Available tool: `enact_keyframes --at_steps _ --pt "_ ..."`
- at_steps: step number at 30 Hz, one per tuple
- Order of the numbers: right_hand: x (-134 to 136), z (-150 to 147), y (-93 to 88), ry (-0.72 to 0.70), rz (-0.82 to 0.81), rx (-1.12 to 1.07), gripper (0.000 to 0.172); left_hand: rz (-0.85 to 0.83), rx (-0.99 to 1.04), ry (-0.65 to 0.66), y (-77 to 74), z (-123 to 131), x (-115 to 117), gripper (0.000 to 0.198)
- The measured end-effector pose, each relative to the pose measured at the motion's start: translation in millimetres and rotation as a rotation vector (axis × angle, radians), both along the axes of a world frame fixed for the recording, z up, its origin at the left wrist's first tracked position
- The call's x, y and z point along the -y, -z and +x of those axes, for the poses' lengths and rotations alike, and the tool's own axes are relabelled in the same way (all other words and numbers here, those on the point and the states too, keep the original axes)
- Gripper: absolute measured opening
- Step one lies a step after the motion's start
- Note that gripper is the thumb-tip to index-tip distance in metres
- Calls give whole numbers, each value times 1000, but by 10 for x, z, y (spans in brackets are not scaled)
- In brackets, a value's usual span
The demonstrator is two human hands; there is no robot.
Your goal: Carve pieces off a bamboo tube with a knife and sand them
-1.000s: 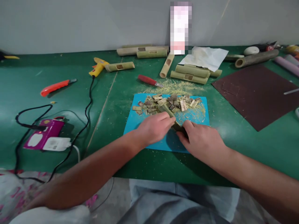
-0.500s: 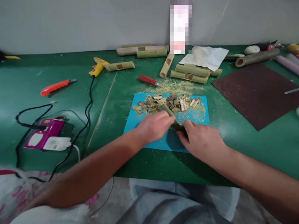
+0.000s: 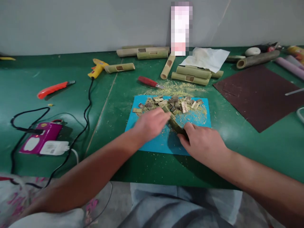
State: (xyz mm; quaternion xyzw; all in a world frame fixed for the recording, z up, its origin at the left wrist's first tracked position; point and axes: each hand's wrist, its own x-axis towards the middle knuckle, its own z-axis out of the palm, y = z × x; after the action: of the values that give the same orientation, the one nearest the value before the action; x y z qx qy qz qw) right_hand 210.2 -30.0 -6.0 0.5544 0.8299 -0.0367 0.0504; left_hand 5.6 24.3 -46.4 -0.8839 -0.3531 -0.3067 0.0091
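A green bamboo tube (image 3: pixel 175 124) lies slantwise over a blue sheet (image 3: pixel 154 146), its near end in my right hand (image 3: pixel 205 141), whose fingers wrap round it. My left hand (image 3: pixel 152 124) is closed at the tube's far part, fingertips against or just above its upper side. Whatever sits inside those fingers is hidden. Just beyond, a heap of bamboo chips (image 3: pixel 175 102) and fine shavings covers the back of the sheet. Behind the sheet rests a red-handled knife (image 3: pixel 147 81) with a short blade.
Several cut bamboo tubes (image 3: pixel 193 72) lie at the back, some under white paper (image 3: pixel 204 58). On the left are a yellow glue gun (image 3: pixel 96 69), an orange utility knife (image 3: pixel 53 90) and a purple power strip (image 3: pixel 42 136) with cables. A dark brown sheet (image 3: pixel 258 98) lies right.
My left hand has slid a little away from my right hand along the tube, baring more of its upper side. My right hand keeps its hold. The view has shifted slightly.
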Motion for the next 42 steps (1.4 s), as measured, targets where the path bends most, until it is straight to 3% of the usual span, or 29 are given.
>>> enact_keyframes --at_steps 2,6,9,12,16,19,23,27,29,33,37,42 --pt "0 3 9 -1 10 -5 24 26 13 -49 -5 0 1 27" --pt "-7 16 14 -8 11 -15 24 -16 -32 41 -28 9 -5 29" --pt "-11 18 9 -5 14 -11 24 28 -6 -64 -31 11 -13 31" --pt "-11 9 5 -12 -4 -6 24 -33 -81 54 -16 -1 -18 29" --pt "-5 -1 -1 -6 9 0 25 58 10 -62 -10 -17 -23 27" --pt "4 1 -6 -16 -3 -2 23 -5 -59 70 -24 -11 -15 27" --pt "1 6 1 -19 8 -4 24 20 22 -66 -26 -9 -27 30" --pt "-14 -7 12 -25 20 -6 24 -21 -56 43 -12 -15 -37 32" --pt "-13 -14 10 -16 20 -1 24 18 18 -70 -11 -15 -37 31" --pt "1 -9 1 -19 5 -8 22 -46 -59 44 -21 -10 -41 30" --pt "7 0 12 -32 28 -13 23 -8 13 -112 -38 -24 -61 30" --pt "1 -14 34 -39 39 -21 22 -24 -45 -51 -38 -32 -46 29"
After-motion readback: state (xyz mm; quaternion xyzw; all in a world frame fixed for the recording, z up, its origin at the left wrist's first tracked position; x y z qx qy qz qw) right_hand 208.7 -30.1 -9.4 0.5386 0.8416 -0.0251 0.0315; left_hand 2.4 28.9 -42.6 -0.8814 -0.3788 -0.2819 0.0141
